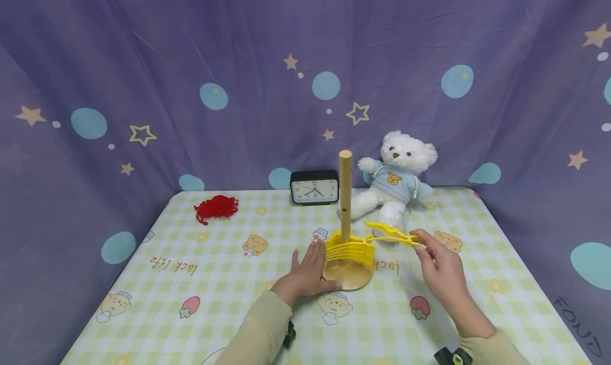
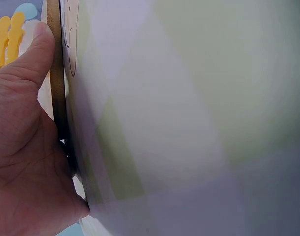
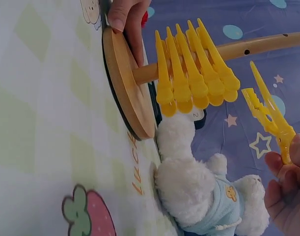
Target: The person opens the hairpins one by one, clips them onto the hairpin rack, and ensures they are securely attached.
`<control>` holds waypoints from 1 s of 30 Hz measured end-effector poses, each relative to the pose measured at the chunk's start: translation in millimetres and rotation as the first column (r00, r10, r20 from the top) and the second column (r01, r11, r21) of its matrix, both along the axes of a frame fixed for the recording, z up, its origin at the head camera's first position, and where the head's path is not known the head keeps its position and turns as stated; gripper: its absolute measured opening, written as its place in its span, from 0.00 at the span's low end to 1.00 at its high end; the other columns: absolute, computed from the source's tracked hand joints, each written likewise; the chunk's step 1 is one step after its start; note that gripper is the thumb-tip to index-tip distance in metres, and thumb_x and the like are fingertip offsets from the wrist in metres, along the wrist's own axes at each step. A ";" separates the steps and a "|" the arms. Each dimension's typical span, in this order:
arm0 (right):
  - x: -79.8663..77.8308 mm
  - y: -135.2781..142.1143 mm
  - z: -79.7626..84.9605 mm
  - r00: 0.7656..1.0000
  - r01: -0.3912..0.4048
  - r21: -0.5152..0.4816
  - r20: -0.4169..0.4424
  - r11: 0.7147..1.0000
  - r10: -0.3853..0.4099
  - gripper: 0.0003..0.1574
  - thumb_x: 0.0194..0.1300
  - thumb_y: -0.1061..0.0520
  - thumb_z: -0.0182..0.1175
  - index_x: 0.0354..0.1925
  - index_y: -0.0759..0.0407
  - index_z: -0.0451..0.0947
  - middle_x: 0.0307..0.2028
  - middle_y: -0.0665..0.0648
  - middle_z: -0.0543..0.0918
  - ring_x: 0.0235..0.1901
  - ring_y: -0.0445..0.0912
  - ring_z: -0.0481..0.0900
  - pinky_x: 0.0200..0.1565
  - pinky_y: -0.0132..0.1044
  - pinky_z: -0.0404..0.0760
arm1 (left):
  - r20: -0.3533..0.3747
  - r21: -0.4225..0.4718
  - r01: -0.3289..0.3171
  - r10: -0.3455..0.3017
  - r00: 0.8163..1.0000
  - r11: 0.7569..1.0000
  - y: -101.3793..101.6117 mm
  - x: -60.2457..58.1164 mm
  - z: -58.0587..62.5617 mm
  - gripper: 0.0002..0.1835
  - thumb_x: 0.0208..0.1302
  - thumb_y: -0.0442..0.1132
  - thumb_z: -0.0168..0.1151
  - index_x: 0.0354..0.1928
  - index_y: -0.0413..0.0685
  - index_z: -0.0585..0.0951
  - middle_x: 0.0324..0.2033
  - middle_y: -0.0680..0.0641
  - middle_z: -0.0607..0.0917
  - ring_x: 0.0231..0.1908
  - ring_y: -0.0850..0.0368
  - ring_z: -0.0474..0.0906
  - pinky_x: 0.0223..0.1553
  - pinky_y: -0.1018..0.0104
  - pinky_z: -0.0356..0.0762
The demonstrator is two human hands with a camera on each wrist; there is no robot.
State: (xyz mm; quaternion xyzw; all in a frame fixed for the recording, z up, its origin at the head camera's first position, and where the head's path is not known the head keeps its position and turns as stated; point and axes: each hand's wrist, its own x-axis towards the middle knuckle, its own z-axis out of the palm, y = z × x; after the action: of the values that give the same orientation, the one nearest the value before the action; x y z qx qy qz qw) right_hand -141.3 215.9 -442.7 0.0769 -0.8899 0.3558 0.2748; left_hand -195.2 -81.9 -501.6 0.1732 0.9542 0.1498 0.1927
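A wooden stand with a round base point(image 1: 350, 280) and an upright post point(image 1: 345, 195) stands on the table. Several yellow plastic clips point(image 1: 355, 250) lie stacked around the post, just above the base; in the right wrist view their pointed ends point(image 3: 188, 69) show. My left hand point(image 1: 307, 272) holds the base at its left edge, thumb over the near rim and fingers stretched along the far side. To the right, my right hand point(image 1: 441, 267) pinches another yellow clip point(image 3: 270, 110) by its joined end. Its two arms, one toothed, spread toward the post, apart from the stack.
Behind the stand are a black desk clock point(image 1: 314, 188) and a white teddy bear point(image 1: 401, 179) in a light blue top. A red tangle of yarn point(image 1: 216, 208) lies at the back left. A purple patterned curtain point(image 1: 267, 131) hangs behind the checked tablecloth point(image 1: 157, 296).
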 end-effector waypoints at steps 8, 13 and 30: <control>-10.0 -19.8 0.2 0.998 -0.051 -0.018 -0.033 0.999 0.050 0.15 0.66 0.63 0.62 0.50 0.54 0.83 0.14 0.42 0.70 0.11 0.35 0.58 0.14 0.31 0.62 | 0.002 0.008 0.000 0.000 1.000 1.000 -0.3 0.2 2.3 0.62 0.57 0.73 0.56 0.77 0.47 0.35 0.76 0.48 0.31 0.75 0.54 0.26 0.68 0.41 0.19; -18.2 -36.2 2.0 0.991 -0.106 0.000 -0.077 0.994 0.105 0.16 0.65 0.64 0.63 0.50 0.52 0.83 0.14 0.40 0.65 0.13 0.34 0.57 0.17 0.31 0.64 | 0.006 0.005 0.007 -0.007 1.000 1.000 -0.2 0.2 2.1 0.62 0.57 0.74 0.55 0.77 0.47 0.35 0.76 0.48 0.31 0.75 0.54 0.26 0.68 0.42 0.19; -31.2 -60.8 1.1 0.976 -0.216 0.087 0.008 0.972 0.217 0.16 0.65 0.62 0.63 0.51 0.51 0.82 0.19 0.43 0.66 0.22 0.39 0.61 0.23 0.32 0.65 | -0.011 0.000 0.016 -0.016 1.000 1.000 -0.7 -1.2 -3.0 0.60 0.57 0.75 0.54 0.77 0.46 0.41 0.76 0.49 0.30 0.74 0.54 0.25 0.68 0.40 0.19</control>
State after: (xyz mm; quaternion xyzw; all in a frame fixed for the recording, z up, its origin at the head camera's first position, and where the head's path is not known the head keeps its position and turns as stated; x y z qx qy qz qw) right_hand -172.5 155.1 -441.6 0.1857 -0.8907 0.3443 0.2317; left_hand -196.4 -82.6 -504.6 0.1817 0.9537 0.1475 0.1887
